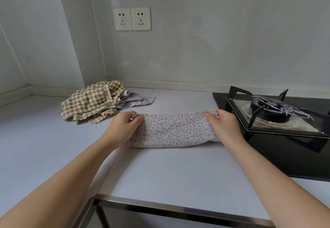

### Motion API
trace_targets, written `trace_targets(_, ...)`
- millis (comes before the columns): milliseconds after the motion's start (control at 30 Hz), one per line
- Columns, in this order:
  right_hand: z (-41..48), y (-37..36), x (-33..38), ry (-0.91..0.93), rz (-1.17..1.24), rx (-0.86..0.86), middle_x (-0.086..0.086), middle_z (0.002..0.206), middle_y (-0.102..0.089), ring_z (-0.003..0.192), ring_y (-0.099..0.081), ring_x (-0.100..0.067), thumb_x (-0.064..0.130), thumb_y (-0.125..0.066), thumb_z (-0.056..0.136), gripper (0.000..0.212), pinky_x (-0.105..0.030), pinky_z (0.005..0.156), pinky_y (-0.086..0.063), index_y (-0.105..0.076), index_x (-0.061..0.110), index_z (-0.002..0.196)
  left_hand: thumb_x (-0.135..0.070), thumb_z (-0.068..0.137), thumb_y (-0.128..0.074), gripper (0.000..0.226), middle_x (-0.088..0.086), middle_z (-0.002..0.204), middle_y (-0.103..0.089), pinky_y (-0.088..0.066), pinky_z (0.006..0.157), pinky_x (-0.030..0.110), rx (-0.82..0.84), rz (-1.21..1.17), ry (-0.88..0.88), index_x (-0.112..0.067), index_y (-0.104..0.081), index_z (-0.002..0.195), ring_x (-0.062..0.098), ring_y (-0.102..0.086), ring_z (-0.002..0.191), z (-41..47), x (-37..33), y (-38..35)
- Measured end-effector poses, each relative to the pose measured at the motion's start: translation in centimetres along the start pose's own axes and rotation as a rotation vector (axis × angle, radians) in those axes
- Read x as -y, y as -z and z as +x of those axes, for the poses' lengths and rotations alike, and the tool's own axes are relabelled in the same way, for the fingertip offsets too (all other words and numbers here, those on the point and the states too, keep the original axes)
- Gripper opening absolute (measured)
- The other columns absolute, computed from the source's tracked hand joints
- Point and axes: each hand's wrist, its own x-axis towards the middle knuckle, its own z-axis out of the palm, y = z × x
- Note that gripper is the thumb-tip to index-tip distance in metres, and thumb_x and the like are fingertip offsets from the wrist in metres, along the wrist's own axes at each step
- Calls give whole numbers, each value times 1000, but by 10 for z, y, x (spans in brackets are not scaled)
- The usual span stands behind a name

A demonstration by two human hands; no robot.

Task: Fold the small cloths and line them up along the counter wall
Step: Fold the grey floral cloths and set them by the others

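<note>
Pinching the cloth [173, 131] by its far corners with left hand [125, 126] and right hand [223, 126], both curled round it. Lies flat on table [160, 174], long axis left-right, spanning between hands.

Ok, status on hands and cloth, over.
Left hand, right hand pinch dotted cloth at far corners. Cloth flat on counter. Checked pile behind left. Stove close right.

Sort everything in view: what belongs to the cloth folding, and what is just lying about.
Job: dotted cloth, gripped at its ends by left hand and right hand; checked cloths in a heap; pale cloths beside them.
Lying about: gas burner; wall sockets.
</note>
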Motion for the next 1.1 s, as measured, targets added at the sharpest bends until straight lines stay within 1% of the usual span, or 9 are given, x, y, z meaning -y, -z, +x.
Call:
trace_targets(100,1,-1,1,-41,-64,58,-8,61,-37,61,-35,-18,20,-59,86,32,-30,57,-25,-42,6,63,-22,93,-51,34,2,56,-42,-35,44,26,20,46,127,-10,-44,62,20,-43,53,1,-4,2)
trace_targets(200,-3,-3,4,-35,-165,97,-3,55,-31,57,-30,-18,13,-53,85,35,-32,53,-21,-31,15,58,-19,92,-49,35,6,58,-43,-26,51,32,-33,203,116,-10,-38,60,21,-40,58,-1,-5,0)
trace_targets(333,-3,-6,3,76,-363,75,-3,54,-33,57,-33,-24,15,-49,90,37,-35,51,-20,-29,13,59,-17,94,-42,24,8,73,-58,-37,58,33,-67,343,96,-7,-51,74,28,-53,72,1,0,-8)
trace_targets(500,-1,-9,1,107,-557,47,-12,84,-62,82,-55,-35,24,-44,97,20,-31,61,-36,-60,11,98,-17,99,-31,20,8,75,-53,-32,54,32,-72,627,46,-11,-43,84,29,-49,68,10,-4,-22)
trace_targets(567,0,-10,-1,109,-600,39,-11,95,-66,87,-58,-36,24,-43,97,23,-30,64,-38,-61,12,106,-16,100,-30,19,8,75,-50,-30,53,32,-63,692,32,-11,-42,87,29,-47,67,15,-4,-26)
trace_targets(733,3,-12,-4,107,-599,27,-6,78,-56,75,-54,-31,21,-41,97,19,-29,56,-34,-57,11,99,-17,101,-30,21,11,84,-59,-32,54,31,-63,742,32,-11,-48,92,29,-51,71,25,-2,-28)
trace_targets(867,1,-12,-3,97,-594,19,-8,101,-65,88,-58,-33,26,-42,99,21,-32,64,-41,-55,17,113,-20,100,-32,17,13,88,-63,-25,48,30,-92,759,35,-10,-45,95,31,-54,68,22,-1,-32)
trace_targets(1000,-4,-10,9,253,-684,-33,-3,122,-52,107,-54,-26,26,-48,96,31,-35,76,-43,-50,21,127,-19,88,-55,29,14,101,-56,-39,56,36,-228,714,-165,-7,-48,114,35,-58,85,19,-6,-26)
trace_targets(1100,-13,-15,14,324,-646,90,1,99,-65,88,-60,-24,23,-47,95,16,-29,65,-43,-60,23,105,-17,87,-58,12,8,92,-62,-41,64,34,-140,548,-451,-10,-60,97,31,-60,82,12,-12,-31)
